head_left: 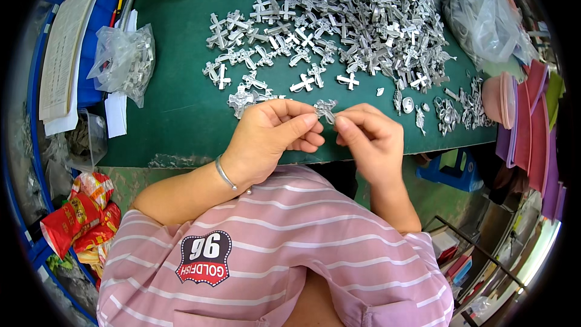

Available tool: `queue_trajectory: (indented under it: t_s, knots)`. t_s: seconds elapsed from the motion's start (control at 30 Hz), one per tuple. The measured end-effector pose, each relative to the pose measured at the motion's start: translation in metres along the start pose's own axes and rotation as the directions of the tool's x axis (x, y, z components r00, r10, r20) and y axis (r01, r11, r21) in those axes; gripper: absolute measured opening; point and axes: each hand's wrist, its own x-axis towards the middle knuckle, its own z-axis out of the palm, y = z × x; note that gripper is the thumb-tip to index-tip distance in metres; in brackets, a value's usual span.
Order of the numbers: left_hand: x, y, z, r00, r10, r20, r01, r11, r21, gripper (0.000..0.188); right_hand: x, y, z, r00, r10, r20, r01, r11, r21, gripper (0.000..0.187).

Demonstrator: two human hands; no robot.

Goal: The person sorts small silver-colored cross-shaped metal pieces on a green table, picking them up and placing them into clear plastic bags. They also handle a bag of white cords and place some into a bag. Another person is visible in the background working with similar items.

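Observation:
Between my two hands, just above the near edge of the green table, is a small silver metal cross pendant (pixel 325 109). My left hand (pixel 281 126) pinches its left side between thumb and fingers. From the right, my right hand (pixel 366 136) has thumb and forefinger closed on its other side. Just beyond my left hand lies a larger ornate silver cross (pixel 242 100). Past the fingers, several loose crosses (pixel 347 81) lie apart on the table, in front of a big heap of silver crosses (pixel 387 18).
The green tabletop (pixel 175 91) ends close to my body. At left lie a plastic bag of metal parts (pixel 130 60) and a blue holder with papers (pixel 69 48). Small charms (pixel 448 115) lie at right, near a pink container (pixel 500 98) and clear bags (pixel 484 18).

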Motion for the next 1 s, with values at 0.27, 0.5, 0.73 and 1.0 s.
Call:
queue_trajectory:
  t_s: [0.27,0.5,0.73,1.0]
  knots:
    - [-0.006,0.005,-0.012,0.973,-0.161,0.163,0.210,0.912,-0.353,0.026,0.022,0.017,-0.002,0.899,-0.422,-0.114,0.271,0.743,-0.611,0.012]
    - [-0.009,0.006,-0.008,0.991,-0.101,0.085,0.118,0.963,-0.241,0.016,0.028,0.026,-0.011,0.975,-0.118,-0.188,0.036,0.921,-0.388,0.011]
    - [-0.008,0.004,0.000,0.997,-0.073,0.012,0.074,0.983,-0.167,0.018,0.014,0.019,-0.010,0.935,0.345,0.083,-0.340,0.802,0.492,0.015]
    - [-0.005,0.002,-0.001,0.995,-0.098,0.030,0.101,0.987,-0.127,0.017,0.005,0.016,0.001,0.951,0.254,0.177,-0.309,0.780,0.544,0.017]
